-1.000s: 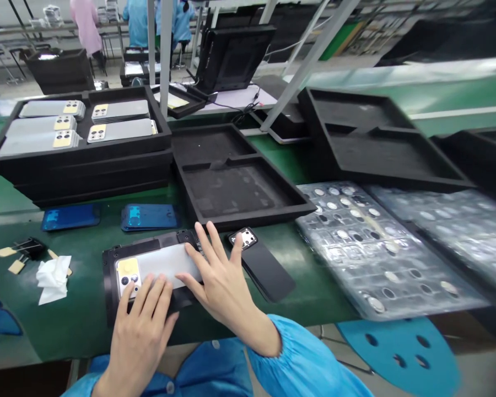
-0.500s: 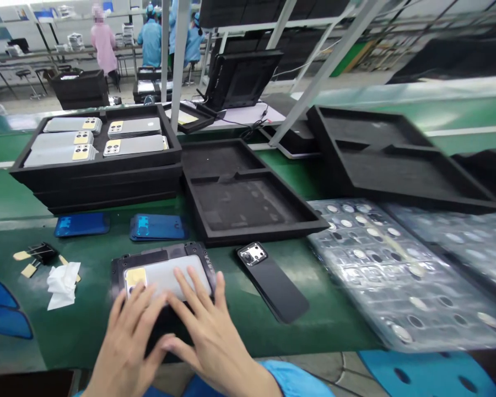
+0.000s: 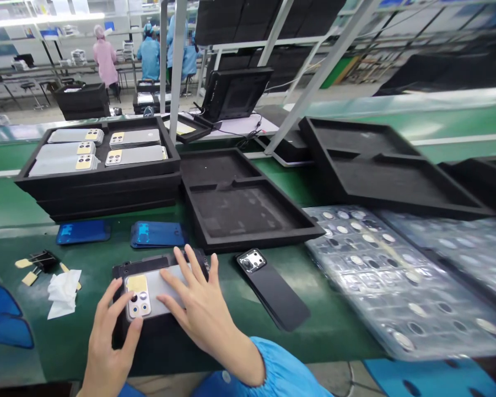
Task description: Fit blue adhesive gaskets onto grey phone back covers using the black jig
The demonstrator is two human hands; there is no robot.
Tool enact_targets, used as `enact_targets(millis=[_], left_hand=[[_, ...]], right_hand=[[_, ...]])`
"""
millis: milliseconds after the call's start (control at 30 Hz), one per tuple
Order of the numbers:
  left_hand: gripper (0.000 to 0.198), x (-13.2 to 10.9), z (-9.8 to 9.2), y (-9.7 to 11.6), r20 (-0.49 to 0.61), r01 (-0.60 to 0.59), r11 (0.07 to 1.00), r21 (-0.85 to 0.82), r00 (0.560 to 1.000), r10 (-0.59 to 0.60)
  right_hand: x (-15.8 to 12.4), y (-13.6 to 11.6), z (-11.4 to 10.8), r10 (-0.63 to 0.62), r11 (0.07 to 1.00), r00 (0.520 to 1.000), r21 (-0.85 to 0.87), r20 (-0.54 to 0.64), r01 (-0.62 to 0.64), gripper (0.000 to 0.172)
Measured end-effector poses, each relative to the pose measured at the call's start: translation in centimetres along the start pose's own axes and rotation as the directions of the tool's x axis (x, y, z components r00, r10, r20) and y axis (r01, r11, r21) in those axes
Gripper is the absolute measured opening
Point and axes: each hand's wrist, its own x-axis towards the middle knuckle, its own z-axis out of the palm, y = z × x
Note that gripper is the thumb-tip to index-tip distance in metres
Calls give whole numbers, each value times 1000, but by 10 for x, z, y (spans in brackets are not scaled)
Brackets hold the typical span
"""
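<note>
A silver phone back cover [image 3: 155, 289] with a yellow camera block lies in a black fixture [image 3: 149, 325] on the green belt. My right hand [image 3: 198, 306] rests flat on the cover, fingers spread across its right half. My left hand [image 3: 107, 336] is at the fixture's left end, fingers apart, thumb and forefinger on either side of the camera corner. A black cover [image 3: 273, 289] with a camera cut-out lies just right of the fixture.
A stack of black foam trays [image 3: 103, 184] at back left holds several silver covers. An open black tray [image 3: 240, 207] sits behind the fixture, another tray [image 3: 380, 165] to the right. Clear blister sheets [image 3: 388, 275] of small lenses lie right. Blue films [image 3: 157, 234], a tissue [image 3: 64, 292] and a clip [image 3: 45, 259] are left. People stand far behind.
Both hands slid up along the cover; the left hand shifted left off the cover to the camera corner, exposing the yellow block. The view tilted slightly.
</note>
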Motion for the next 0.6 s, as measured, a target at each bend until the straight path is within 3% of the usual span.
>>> enact_targets(millis=[133,233,400,600], left_hand=[[24,-3,-1,1,-166,-51,995,-84,985,37],[20,-6,-3,3,-250,-2,994,-114,968,-26],[15,-7,-7,10,-242,145,977,-156,953,-180],[17,-5,-5,15,-240,115,983,-142,960,-146]], right_hand=[[-11,17,-3,39,998,999,-45,10,-38,37],[-15,27,-7,87,994,996,-69,9,-86,36],[-10,31,-8,71,997,997,-29,33,-70,38],[-3,33,1,57,991,998,121,29,-60,32]])
